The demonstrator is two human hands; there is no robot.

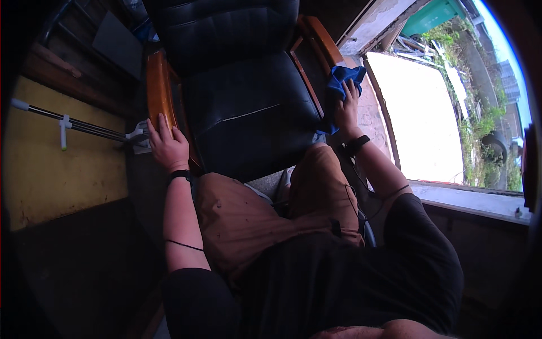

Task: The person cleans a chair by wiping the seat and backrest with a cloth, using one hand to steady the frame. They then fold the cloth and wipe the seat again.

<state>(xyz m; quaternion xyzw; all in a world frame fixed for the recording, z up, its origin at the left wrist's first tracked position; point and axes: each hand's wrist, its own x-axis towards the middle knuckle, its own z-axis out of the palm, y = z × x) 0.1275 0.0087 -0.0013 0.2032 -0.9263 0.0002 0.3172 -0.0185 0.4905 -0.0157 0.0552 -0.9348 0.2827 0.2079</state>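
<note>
A black leather armchair (254, 113) with wooden arms faces me. On the front part of its left wooden armrest (160, 85) lies my left hand (169, 148), fingers out flat along the wood and holding nothing. My right hand (348, 110) is at the front of the right wooden armrest (322, 42). It holds a blue cloth (345, 75) against that armrest's end, which the cloth and hand mostly hide. Part of the cloth hangs down on the inner side, by the seat.
To the left, a folded metal rack or stand with white plastic ends (65, 121) crosses in front of a yellow panel (68, 164). At the right, a window ledge (468, 200) runs below an opening, with plants and a green bin (432, 17) outside. Thin cables hang by my right forearm.
</note>
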